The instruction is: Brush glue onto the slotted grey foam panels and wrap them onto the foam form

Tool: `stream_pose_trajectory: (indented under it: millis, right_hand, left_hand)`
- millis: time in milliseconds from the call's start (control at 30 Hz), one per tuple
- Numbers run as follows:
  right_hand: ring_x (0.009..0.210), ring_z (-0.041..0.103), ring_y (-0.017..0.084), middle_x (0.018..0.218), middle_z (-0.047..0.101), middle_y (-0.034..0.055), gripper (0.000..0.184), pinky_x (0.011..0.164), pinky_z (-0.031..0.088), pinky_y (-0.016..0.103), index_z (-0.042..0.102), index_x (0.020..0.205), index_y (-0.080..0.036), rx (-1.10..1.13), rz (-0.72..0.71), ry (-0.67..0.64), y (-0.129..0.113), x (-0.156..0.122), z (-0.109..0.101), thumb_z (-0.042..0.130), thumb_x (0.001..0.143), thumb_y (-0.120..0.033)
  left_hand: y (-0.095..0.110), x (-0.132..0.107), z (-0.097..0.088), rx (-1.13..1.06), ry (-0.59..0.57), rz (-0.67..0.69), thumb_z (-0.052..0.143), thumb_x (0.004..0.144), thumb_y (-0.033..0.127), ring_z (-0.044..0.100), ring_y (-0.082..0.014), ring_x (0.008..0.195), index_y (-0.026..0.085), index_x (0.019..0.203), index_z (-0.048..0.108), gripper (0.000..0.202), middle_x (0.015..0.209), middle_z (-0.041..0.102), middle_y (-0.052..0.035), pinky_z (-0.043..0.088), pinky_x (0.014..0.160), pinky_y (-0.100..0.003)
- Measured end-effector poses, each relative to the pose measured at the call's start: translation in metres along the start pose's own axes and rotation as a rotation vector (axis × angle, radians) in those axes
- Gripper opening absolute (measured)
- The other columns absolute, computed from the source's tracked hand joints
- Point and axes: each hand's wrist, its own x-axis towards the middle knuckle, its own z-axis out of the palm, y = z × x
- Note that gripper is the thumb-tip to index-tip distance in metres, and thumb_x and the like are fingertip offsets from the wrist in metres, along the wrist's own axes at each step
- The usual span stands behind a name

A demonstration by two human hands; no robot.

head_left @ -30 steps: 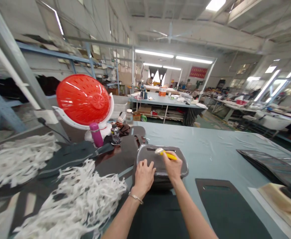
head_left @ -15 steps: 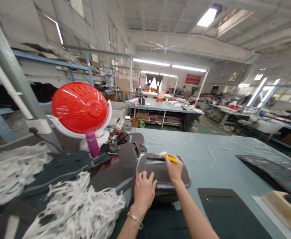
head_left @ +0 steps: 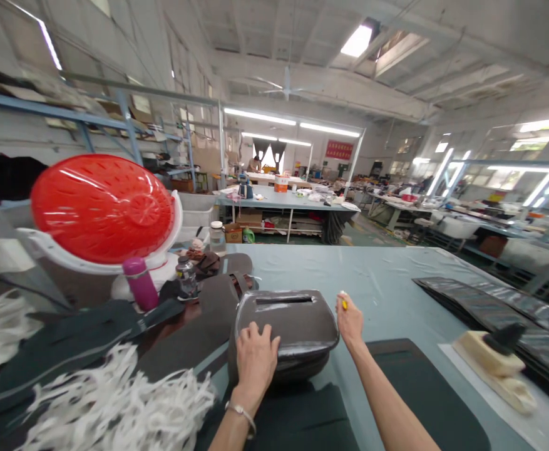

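Head view: the left hand [head_left: 255,363] lies flat on a dark grey padded bag panel [head_left: 297,326], its fingers [head_left: 260,330] spread on top and not clamping. The right hand [head_left: 350,319] is curled shut around a yellow tool [head_left: 343,304], and only the tip shows. A moment ago that hand sat on the panel with the yellow barrel in plain sight; now it has lifted off and stands just beside the panel's right edge, apart from it. The panel lies on a pale blue-grey table [head_left: 387,275] - long axis running left to right, a slit along its far side. At 4 o'clock lies a flat dark sheet [head_left: 410,376], with a striped stack [head_left: 485,307] at 3 o'clock. A red slotted dome [head_left: 102,207] and a pink flask [head_left: 138,282] stand at 10 o'clock; white shredded strips [head_left: 114,401] lie at 8 o'clock.
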Motion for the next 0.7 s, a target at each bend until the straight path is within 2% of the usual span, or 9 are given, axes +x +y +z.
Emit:
stream_pose_trajectory:
  millis: [100,233,333,433,500,567,633,700]
  right_hand:
    - [0.062,0.061,0.020,0.073,0.067,0.0053,0.040,0.060,0.040,0.029,0.067,0.093,-0.024,0.002,-0.007,-0.099,0.005,-0.019,-0.001,0.040,0.079,-0.051]
    - [0.070,0.064,0.026,0.077,0.068,0.0074,0.044,0.062,0.043,0.034,0.064,0.098,-0.025,0.072,0.023,-0.105,0.010,-0.030,-0.001,0.038,0.080,-0.056]
    - [0.071,0.065,0.026,0.078,0.069,0.0072,0.043,0.063,0.046,0.035,0.060,0.098,-0.025,0.206,0.062,-0.108,0.005,-0.028,-0.005,0.040,0.080,-0.058]
    - [0.068,0.065,0.023,0.081,0.069,0.0062,0.040,0.062,0.050,0.035,0.058,0.099,-0.025,0.391,0.089,-0.181,-0.011,-0.030,-0.009,0.043,0.081,-0.058]
    - [0.066,0.065,0.021,0.084,0.069,0.0060,0.040,0.059,0.052,0.033,0.057,0.099,-0.025,0.509,0.108,-0.229,-0.021,-0.033,-0.009,0.045,0.081,-0.058]
    - [0.067,0.065,0.020,0.085,0.068,0.0061,0.042,0.057,0.052,0.032,0.055,0.100,-0.023,0.580,0.139,-0.221,-0.025,-0.035,-0.007,0.046,0.081,-0.059]
    - [0.068,0.065,0.019,0.083,0.067,0.0057,0.043,0.058,0.052,0.031,0.054,0.097,-0.022,0.595,0.185,-0.180,-0.021,-0.036,-0.004,0.047,0.080,-0.061]
    - [0.068,0.065,0.019,0.079,0.066,0.0044,0.043,0.060,0.052,0.031,0.052,0.090,-0.021,0.578,0.230,-0.171,-0.011,-0.037,-0.002,0.049,0.078,-0.062]
  left_hand:
    - [0.022,0.016,0.009,-0.136,-0.067,-0.007,0.043,0.088,0.028,0.049,-0.0220,0.091,0.019,0.087,0.062,0.021,0.092,0.055,-0.0078,0.037,0.083,-0.036]
    - [0.058,0.039,0.031,-0.488,-0.160,-0.050,0.046,0.083,0.020,0.053,-0.0187,0.090,0.021,0.087,0.062,0.016,0.092,0.060,-0.0053,0.039,0.085,-0.032]
    - [0.081,0.053,0.047,-0.694,-0.197,-0.124,0.050,0.081,0.026,0.056,-0.0195,0.091,0.019,0.086,0.063,0.016,0.093,0.063,-0.0075,0.040,0.086,-0.032]
    - [0.096,0.061,0.055,-0.886,-0.188,-0.201,0.058,0.075,0.040,0.058,-0.0219,0.089,0.017,0.082,0.065,0.026,0.090,0.065,-0.0097,0.041,0.084,-0.034]
    - [0.099,0.063,0.056,-1.088,-0.187,-0.281,0.065,0.068,0.042,0.060,-0.0222,0.083,0.015,0.077,0.065,0.029,0.083,0.066,-0.0091,0.043,0.079,-0.033]
    - [0.098,0.063,0.052,-1.271,-0.203,-0.355,0.066,0.065,0.041,0.060,-0.0207,0.076,0.014,0.074,0.065,0.028,0.077,0.067,-0.0074,0.045,0.073,-0.032]
    - [0.094,0.062,0.043,-1.403,-0.227,-0.391,0.064,0.067,0.040,0.061,-0.0186,0.073,0.013,0.077,0.065,0.030,0.077,0.068,-0.0063,0.046,0.071,-0.030]
    - [0.092,0.058,0.025,-1.559,-0.262,-0.370,0.063,0.070,0.039,0.062,-0.0169,0.076,0.013,0.086,0.065,0.031,0.084,0.069,-0.0059,0.047,0.074,-0.029]
